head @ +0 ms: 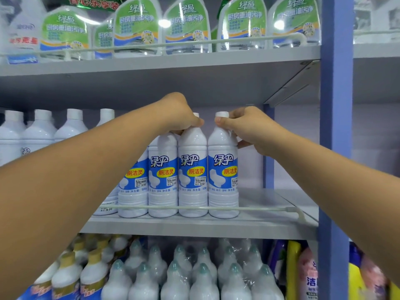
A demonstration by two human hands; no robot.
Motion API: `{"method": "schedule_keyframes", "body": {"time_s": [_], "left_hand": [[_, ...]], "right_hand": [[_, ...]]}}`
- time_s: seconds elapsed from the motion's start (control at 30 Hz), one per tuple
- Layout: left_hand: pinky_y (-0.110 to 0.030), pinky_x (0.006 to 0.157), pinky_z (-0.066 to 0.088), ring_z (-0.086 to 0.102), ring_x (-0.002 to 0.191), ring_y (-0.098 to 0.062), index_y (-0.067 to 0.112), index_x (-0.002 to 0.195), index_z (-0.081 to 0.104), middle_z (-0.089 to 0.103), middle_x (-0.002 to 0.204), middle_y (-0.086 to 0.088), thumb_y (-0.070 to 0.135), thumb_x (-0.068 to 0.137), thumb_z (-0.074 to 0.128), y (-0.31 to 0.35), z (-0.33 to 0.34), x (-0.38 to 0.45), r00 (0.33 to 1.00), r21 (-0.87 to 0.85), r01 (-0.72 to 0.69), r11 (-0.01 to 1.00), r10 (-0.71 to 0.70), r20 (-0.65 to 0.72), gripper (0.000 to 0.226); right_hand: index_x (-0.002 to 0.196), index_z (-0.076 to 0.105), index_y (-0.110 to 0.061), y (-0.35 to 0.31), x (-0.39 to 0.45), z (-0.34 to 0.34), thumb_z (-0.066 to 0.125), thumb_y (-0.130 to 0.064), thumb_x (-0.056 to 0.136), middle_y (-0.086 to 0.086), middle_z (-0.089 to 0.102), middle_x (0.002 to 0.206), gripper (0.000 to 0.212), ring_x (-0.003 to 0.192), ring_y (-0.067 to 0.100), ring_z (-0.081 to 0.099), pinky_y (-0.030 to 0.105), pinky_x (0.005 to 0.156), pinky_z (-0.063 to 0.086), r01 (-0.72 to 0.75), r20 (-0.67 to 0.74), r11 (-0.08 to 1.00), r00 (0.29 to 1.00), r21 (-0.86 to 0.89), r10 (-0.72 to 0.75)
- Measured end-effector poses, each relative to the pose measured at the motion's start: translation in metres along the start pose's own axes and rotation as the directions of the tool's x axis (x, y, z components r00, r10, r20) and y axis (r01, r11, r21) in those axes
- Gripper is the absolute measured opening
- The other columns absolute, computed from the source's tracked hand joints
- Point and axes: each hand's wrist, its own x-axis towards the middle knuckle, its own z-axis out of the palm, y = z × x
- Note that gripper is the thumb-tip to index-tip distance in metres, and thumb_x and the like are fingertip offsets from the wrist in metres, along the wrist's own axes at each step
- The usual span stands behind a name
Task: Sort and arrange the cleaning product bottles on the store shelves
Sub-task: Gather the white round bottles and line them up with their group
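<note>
The left hand (180,114) grips the neck of a white plastic blue-labelled bottle (192,169); the right hand (249,128) pinches its neighbour (223,169), apparently at the cap, just beside.

We count four blue-label toilet cleaner bottles (192,169) in the front row, six green-label spray bottles (186,24) up top, and two hands.

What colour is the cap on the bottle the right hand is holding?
White, like the white plastic bottle itself; the head view shows the cap beside the right hand.
</note>
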Motion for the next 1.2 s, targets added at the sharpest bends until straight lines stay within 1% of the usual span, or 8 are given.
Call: {"method": "schedule_keyframes", "body": {"time_s": [0.2,0.37,0.57,0.83,0.97,1.03,1.1,1.2], "left_hand": [[-0.046,0.090,0.060,0.075,0.087,-0.030,0.007,0.103,0.070,0.076,0.093,-0.013,0.047,0.086,0.076,-0.002,0.001,-0.001,1.000,0.044,-0.004,0.999,0.005,-0.025,0.044],[-0.045,0.088,0.059,0.073,0.088,-0.029,0.009,0.103,0.071,0.075,0.094,-0.012,0.049,0.087,0.075,-0.003,0.002,-0.002,0.999,0.067,-0.010,0.998,0.012,-0.036,0.044],[-0.043,0.090,0.058,0.073,0.093,-0.029,0.009,0.107,0.072,0.076,0.099,-0.012,0.048,0.088,0.075,-0.004,0.004,-0.006,0.999,0.018,-0.015,1.000,0.016,-0.050,0.044],[-0.044,0.091,0.059,0.073,0.090,-0.028,0.008,0.111,0.072,0.075,0.095,-0.010,0.045,0.083,0.081,-0.005,0.008,-0.007,0.993,-0.108,0.038,0.993,-0.050,-0.106,0.048],[-0.044,0.095,0.057,0.071,0.100,-0.027,0.009,0.118,0.070,0.075,0.107,-0.007,0.048,0.083,0.081,-0.011,0.009,-0.009,0.987,-0.202,0.014,0.979,-0.046,-0.153,0.053],[-0.033,0.094,0.053,0.067,0.109,-0.020,0.014,0.133,0.063,0.071,0.121,0.000,0.050,0.083,0.079,-0.017,0.010,-0.021,0.974,-0.263,-0.047,0.964,-0.014,-0.227,0.064],[-0.018,0.082,0.048,0.064,0.109,-0.009,0.020,0.137,0.059,0.068,0.125,0.008,0.048,0.086,0.077,-0.023,0.013,-0.045,0.948,-0.298,-0.132,0.945,0.033,-0.317,0.061],[-0.025,0.092,0.052,0.063,0.112,-0.002,0.029,0.134,0.059,0.066,0.127,0.015,0.044,0.089,0.075,-0.038,0.031,-0.090,0.925,-0.424,-0.205,0.882,0.033,-0.379,0.050]], "right_hand": [[0.101,0.062,-0.017,0.000,-0.002,0.001,0.069,-0.039,0.094,-0.003,0.066,0.084,0.024,0.071,0.011,0.065,0.020,0.046,0.056,0.006,-0.014,1.000,1.000,-0.004,-0.007],[0.107,0.065,-0.014,0.003,0.001,0.007,0.071,-0.039,0.093,0.004,0.071,0.093,0.029,0.078,0.018,0.070,0.031,0.059,0.060,-0.007,-0.085,1.000,0.996,0.005,0.007],[0.104,0.064,-0.017,0.005,0.001,0.010,0.070,-0.038,0.094,0.003,0.071,0.093,0.024,0.085,0.022,0.071,0.037,0.072,0.062,0.007,-0.054,1.000,0.999,0.009,-0.007],[0.105,0.060,-0.022,0.005,-0.008,0.009,0.070,-0.039,0.094,-0.006,0.068,0.089,0.023,0.075,0.009,0.067,0.021,0.057,0.055,-0.013,-0.032,0.997,0.999,0.079,0.016],[0.114,0.063,-0.018,0.006,-0.012,0.010,0.068,-0.044,0.094,-0.004,0.070,0.096,0.033,0.083,0.012,0.068,0.025,0.065,0.057,-0.035,-0.043,0.998,0.998,0.060,0.038],[0.115,0.065,-0.016,0.008,-0.016,0.008,0.068,-0.044,0.094,-0.003,0.070,0.097,0.036,0.087,0.014,0.069,0.031,0.073,0.061,-0.056,-0.027,0.997,0.998,0.062,0.058],[0.119,0.063,-0.017,0.011,-0.024,0.007,0.068,-0.045,0.093,-0.001,0.070,0.106,0.039,0.098,0.018,0.068,0.040,0.089,0.060,-0.080,-0.026,0.995,0.996,0.059,0.082],[0.143,0.049,-0.018,0.018,-0.047,0.007,0.070,-0.047,0.092,-0.001,0.060,0.132,0.062,0.110,0.017,0.062,0.035,0.093,0.054,-0.105,-0.074,0.991,0.991,0.088,0.112]]}}
